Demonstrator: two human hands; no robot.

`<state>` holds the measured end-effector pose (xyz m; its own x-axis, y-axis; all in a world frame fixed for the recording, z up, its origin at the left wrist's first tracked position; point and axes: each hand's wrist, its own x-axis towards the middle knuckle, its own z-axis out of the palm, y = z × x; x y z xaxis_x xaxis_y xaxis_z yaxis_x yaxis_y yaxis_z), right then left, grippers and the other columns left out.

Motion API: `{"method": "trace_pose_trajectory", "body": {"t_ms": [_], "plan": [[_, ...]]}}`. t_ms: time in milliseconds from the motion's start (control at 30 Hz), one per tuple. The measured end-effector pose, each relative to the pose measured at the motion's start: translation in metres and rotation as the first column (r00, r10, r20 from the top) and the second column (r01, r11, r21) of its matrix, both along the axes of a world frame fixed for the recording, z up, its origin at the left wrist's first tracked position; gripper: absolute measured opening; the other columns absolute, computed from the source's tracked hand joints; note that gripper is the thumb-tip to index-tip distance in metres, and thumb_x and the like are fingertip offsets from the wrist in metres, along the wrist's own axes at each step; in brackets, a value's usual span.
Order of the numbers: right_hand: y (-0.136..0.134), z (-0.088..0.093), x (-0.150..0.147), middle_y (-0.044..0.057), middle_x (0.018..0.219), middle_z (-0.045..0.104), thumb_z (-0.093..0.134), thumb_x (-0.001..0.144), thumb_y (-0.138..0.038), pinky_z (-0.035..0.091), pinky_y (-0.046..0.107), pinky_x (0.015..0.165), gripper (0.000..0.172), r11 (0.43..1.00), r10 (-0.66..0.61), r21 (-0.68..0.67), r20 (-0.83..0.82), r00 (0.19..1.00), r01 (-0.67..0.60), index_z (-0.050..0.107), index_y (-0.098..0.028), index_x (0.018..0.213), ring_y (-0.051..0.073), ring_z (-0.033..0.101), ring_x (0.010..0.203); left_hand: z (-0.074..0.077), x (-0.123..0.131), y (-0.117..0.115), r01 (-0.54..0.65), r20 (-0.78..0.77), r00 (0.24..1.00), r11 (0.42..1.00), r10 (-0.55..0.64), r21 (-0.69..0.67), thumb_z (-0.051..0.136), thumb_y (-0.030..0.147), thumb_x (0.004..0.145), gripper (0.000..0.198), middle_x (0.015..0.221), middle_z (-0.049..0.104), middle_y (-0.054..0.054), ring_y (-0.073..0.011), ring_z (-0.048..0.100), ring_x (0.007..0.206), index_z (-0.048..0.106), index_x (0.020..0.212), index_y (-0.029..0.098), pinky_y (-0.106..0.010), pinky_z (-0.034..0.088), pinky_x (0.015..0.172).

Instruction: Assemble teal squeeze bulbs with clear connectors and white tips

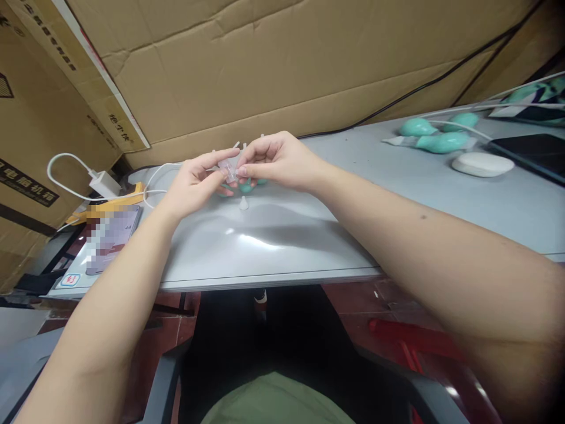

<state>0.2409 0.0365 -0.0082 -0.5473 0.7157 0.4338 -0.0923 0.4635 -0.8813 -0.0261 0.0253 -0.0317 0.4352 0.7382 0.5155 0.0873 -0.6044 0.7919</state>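
Note:
My left hand (196, 182) and my right hand (286, 162) meet over the grey table near the back. Between their fingertips is a small clear plastic piece (229, 171), too small to make out fully. Thumb and fingers of both hands are closed on it. Just below them a small translucent white cone-shaped tip (243, 203) stands on the table. Partly hidden behind my fingers are several teal rubber bulbs (245, 187) with clear tips pointing up.
To the right lie teal bulbs (444, 142), a white rounded object (482, 164) and a dark phone-like slab (536, 154). On the left are a phone (117, 235), a white charger (105, 184) with cable and a yellow strip (110, 203). Cardboard (265, 70) walls the table's back.

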Motion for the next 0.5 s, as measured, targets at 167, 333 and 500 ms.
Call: {"method": "trace_pose_trajectory", "body": {"t_ms": [167,333,500], "plan": [[0.0028,-0.0033,-0.0007,0.005,0.089,0.091,0.118,0.089,-0.035,0.073,0.030,0.072,0.033,1.000,-0.012,-0.003,-0.010,1.000,0.012,0.088,-0.020,0.094,0.018,0.082,0.078,-0.0030,-0.0014,0.0064,-0.001,0.003,1.000,0.999,0.001,-0.044,0.099,0.069,0.102,0.070,0.113,0.096,-0.007,-0.0270,0.095,0.095,0.087,0.158,0.028,-0.043,0.084,0.089],[0.0029,-0.0043,-0.0001,0.006,0.092,0.093,0.117,0.088,-0.036,0.075,0.031,0.078,0.032,1.000,-0.005,0.003,-0.027,1.000,0.005,0.090,-0.020,0.095,0.019,0.084,0.083,-0.0015,-0.0011,0.0070,-0.017,0.010,1.000,0.998,0.017,-0.054,0.105,0.071,0.097,0.074,0.111,0.095,-0.008,-0.0253,0.095,0.092,0.086,0.153,0.025,-0.040,0.082,0.088],[0.0018,-0.0033,0.0015,0.008,0.094,0.094,0.119,0.086,-0.040,0.075,0.032,0.076,0.035,1.000,0.006,0.020,-0.006,1.000,-0.006,0.092,-0.020,0.096,0.021,0.085,0.083,-0.0004,0.0032,-0.0013,-0.034,0.045,0.998,0.999,0.036,-0.037,0.104,0.069,0.100,0.066,0.112,0.094,-0.008,-0.0234,0.094,0.095,0.087,0.144,0.023,-0.037,0.082,0.090]]}}
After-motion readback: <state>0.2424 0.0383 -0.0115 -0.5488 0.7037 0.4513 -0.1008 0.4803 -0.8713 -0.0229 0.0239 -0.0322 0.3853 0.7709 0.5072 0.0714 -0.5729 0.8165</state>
